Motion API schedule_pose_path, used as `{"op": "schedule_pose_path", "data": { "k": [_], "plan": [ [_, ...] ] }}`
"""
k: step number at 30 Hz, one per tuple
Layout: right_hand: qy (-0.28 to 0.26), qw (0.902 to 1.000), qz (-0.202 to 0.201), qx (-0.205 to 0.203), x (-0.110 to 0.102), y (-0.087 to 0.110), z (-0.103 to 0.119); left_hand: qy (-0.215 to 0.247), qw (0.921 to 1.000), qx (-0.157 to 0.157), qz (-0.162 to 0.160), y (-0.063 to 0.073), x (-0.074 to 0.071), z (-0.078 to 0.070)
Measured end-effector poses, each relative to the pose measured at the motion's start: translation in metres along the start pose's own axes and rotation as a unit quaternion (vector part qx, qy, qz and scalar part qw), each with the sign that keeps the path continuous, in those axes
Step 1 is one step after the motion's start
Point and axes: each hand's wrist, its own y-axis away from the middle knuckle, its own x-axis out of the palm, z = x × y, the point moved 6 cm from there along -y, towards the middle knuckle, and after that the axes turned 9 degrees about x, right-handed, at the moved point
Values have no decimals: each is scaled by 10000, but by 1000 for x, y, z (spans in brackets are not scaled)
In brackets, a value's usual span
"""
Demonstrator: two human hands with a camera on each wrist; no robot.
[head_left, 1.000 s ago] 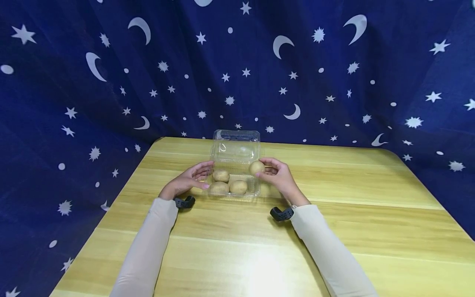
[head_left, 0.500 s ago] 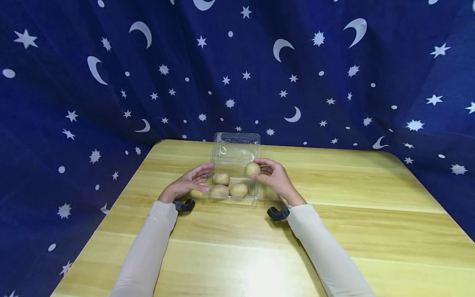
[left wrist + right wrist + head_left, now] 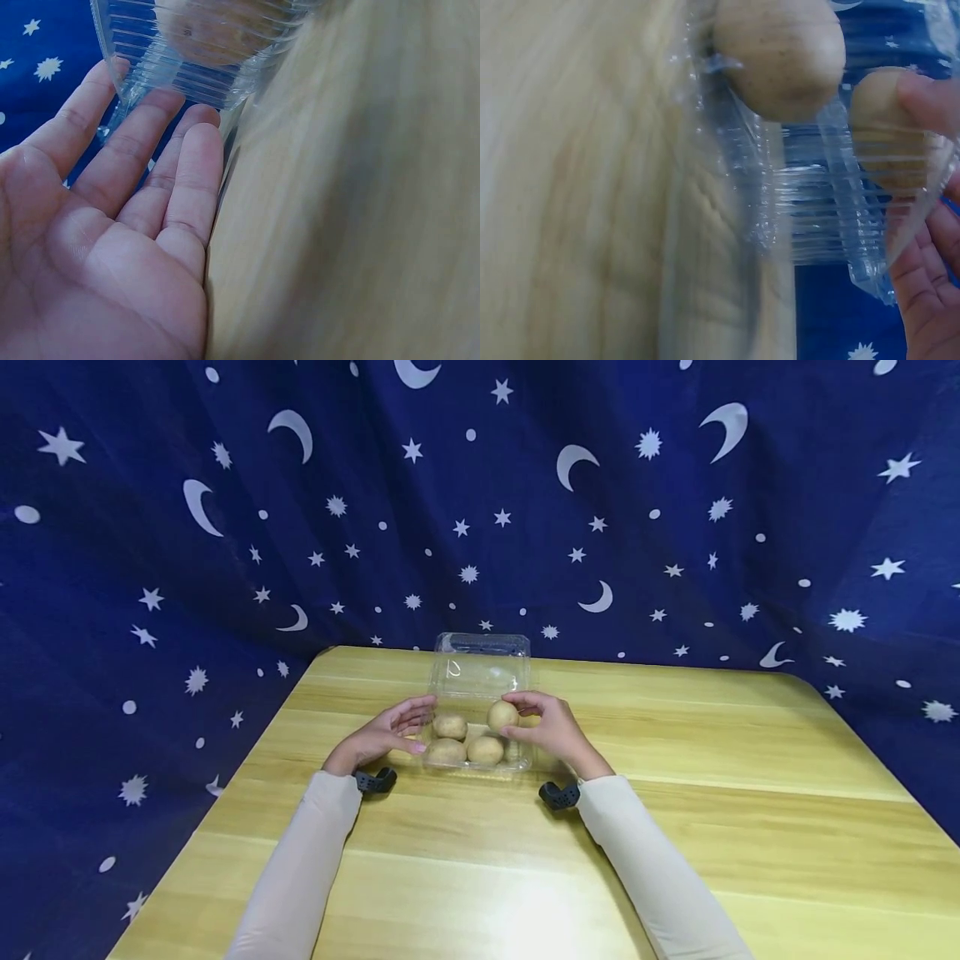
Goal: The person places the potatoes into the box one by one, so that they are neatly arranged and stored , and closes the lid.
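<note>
A clear plastic clamshell box (image 3: 519, 758) stands on the table with its lid (image 3: 480, 675) raised at the back. Inside lie three potatoes: one at back left (image 3: 450, 726), one at front left (image 3: 446, 752) and one in front (image 3: 485, 750). My right hand (image 3: 553, 731) pinches a fourth potato (image 3: 502, 716) between thumb and fingers over the back right of the box. In the right wrist view this potato (image 3: 889, 127) shows through the ribbed wall. Along the box's left side rests my left hand (image 3: 112, 225), fingers nearly straight and fingertips at the wall.
The light wooden table (image 3: 450, 860) reaches back to a dark blue curtain (image 3: 360, 468) with moons and stars. A black strap mount sits on each wrist, one at the left wrist (image 3: 377, 780) and one at the right (image 3: 559, 795).
My right hand has moved left and lower with its potato, from the box's right edge to over its back right part. My left hand stays at the box's left side.
</note>
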Motion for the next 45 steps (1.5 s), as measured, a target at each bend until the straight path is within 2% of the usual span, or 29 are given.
{"op": "schedule_pose_path", "data": {
  "k": [7, 15, 27, 38, 45],
  "plan": [
    [638, 9972, -43, -376, 7, -3, 4, -120, 9999, -31, -29, -1, 0, 0],
    [1037, 9930, -53, -571, 14, -4, 5, -82, 10000, -39, -32, 1, 2, 0],
    [1145, 9930, 3, -301, 18, -1, 6, -111, 9999, 17, 20, 1, 4, 0],
    [1528, 9865, -139, -579, 22, 3, 5, -354, 9994, 42, 22, 2, 3, 5],
    [1443, 9884, -147, -441, 20, 4, 6, -336, 9994, 65, 5, 2, 4, 1]
  ]
}}
